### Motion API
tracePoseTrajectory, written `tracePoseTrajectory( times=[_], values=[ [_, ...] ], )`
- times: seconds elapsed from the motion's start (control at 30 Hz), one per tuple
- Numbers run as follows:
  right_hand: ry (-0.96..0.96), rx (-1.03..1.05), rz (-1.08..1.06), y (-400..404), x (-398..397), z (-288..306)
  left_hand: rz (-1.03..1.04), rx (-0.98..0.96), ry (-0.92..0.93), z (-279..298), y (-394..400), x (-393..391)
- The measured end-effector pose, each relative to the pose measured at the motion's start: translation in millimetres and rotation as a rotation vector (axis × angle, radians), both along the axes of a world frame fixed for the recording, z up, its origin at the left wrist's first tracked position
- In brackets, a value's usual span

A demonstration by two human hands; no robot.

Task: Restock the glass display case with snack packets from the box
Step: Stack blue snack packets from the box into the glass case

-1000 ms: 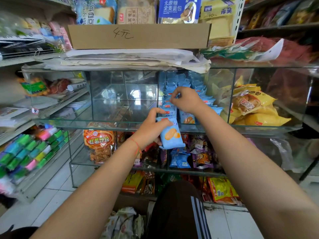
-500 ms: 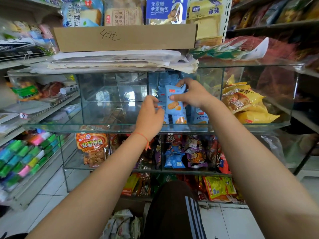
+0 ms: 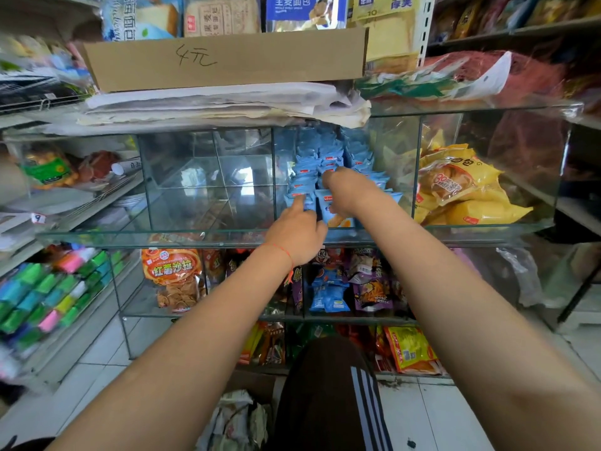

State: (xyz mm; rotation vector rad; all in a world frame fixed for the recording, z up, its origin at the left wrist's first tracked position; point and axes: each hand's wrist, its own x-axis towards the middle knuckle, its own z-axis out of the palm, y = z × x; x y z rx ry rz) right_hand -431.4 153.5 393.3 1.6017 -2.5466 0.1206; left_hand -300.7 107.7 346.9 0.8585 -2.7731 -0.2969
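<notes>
Blue snack packets stand in rows in the middle compartment of the glass display case, centre of frame. Your right hand rests on the front packet; grip cannot be told. Your left hand, finger extended, touches the neighbouring packet, holding nothing.

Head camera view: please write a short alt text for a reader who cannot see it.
Two bare hands reach into the middle compartment of a glass display case, the left hand and right hand pressing on rows of blue snack packets. The compartment to their left looks empty, and yellow bread bags fill the one to their right.
</notes>
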Motion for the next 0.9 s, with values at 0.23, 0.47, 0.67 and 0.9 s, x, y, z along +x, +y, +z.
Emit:
tracePoseTrajectory(
  times=[0.23,0.47,0.67,0.9],
  values=[
    [0.092,0.076,-0.060,0.7,5.5,-9.9,0.006,0.013,-0.009,-1.5,-4.6,-4.9],
    [0.127,0.057,-0.027,1.2,5.4,-14.2,0.013,0.034,-0.022,-1.7,-3.6,-3.8],
    [0.026,0.098,-0.014,1.6,2.7,-14.8,0.011,0.035,-0.014,-0.9,-1.6,-3.3],
    [-0.115,0.233,0.026,10.4,4.6,9.4,-0.026,0.030,0.025,4.0,-1.8,3.0]
  ],
)
